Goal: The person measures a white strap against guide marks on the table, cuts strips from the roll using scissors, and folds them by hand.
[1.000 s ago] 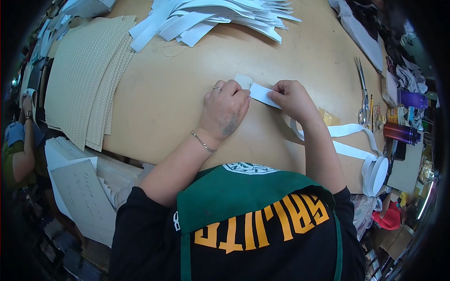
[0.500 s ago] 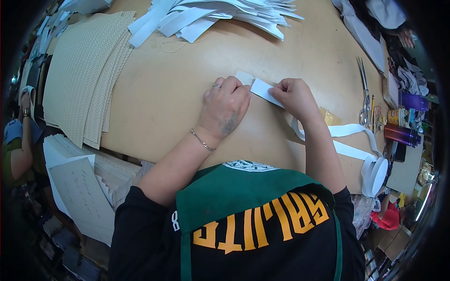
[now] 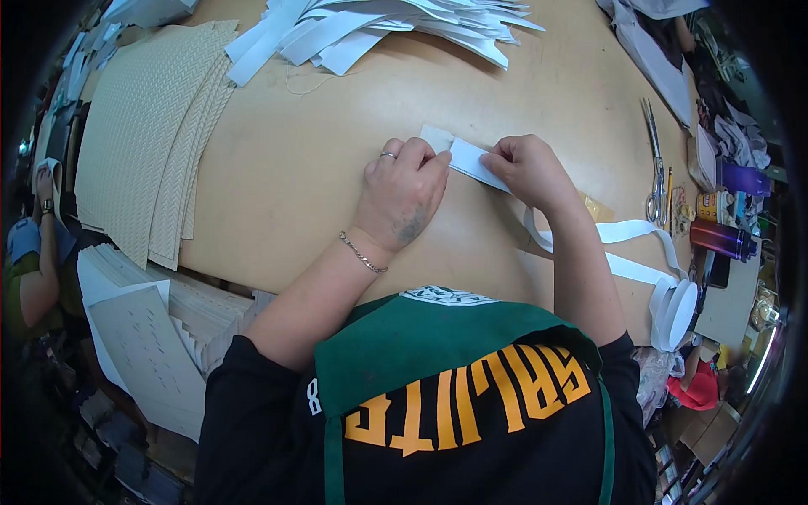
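My right hand pinches a white strip between thumb and fingers, just above the table. The strip's left end lies against a pale flat piece. My left hand is closed, its fingertips at the lower edge of that pale piece; the fingers hide what they grip there. A white tape runs from beneath my right forearm to a white roll at the table's right edge.
White strips are heaped at the top of the table. Textured cream sheets lie left. Scissors, a pencil and a purple bottle are on the right. Stacked boards stand lower left. A co-worker's arm shows far left.
My right hand has moved slightly up and right with the strip's end. My left hand has hardly moved. A person's hand seen at the top right has moved away.
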The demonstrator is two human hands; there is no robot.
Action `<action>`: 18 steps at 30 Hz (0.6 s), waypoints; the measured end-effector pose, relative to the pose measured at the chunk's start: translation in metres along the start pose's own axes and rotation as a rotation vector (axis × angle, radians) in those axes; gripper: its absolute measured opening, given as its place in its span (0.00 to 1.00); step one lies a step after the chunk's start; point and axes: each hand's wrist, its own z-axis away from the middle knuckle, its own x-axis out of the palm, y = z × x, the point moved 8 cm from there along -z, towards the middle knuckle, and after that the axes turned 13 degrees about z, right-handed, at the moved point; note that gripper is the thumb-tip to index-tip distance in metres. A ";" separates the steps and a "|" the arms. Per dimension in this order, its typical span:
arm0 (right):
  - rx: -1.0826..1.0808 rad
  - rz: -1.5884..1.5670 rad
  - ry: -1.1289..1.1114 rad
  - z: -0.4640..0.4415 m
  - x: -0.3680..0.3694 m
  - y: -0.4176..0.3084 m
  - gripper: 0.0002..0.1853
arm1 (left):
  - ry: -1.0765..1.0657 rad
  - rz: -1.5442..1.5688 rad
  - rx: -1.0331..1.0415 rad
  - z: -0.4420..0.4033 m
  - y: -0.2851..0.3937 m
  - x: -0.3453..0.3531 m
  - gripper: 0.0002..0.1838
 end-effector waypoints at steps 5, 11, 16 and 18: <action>-0.015 -0.052 0.054 -0.002 0.004 0.006 0.12 | -0.007 0.017 -0.013 0.000 -0.001 -0.001 0.09; 0.007 -0.090 0.077 0.002 0.002 0.006 0.13 | 0.011 0.060 -0.007 -0.001 -0.001 -0.002 0.07; 0.022 -0.081 0.042 0.000 0.003 0.005 0.13 | 0.008 0.069 -0.001 -0.002 0.000 -0.003 0.05; 0.014 -0.058 0.040 -0.003 0.003 0.005 0.13 | 0.006 0.072 -0.002 -0.002 0.000 -0.002 0.04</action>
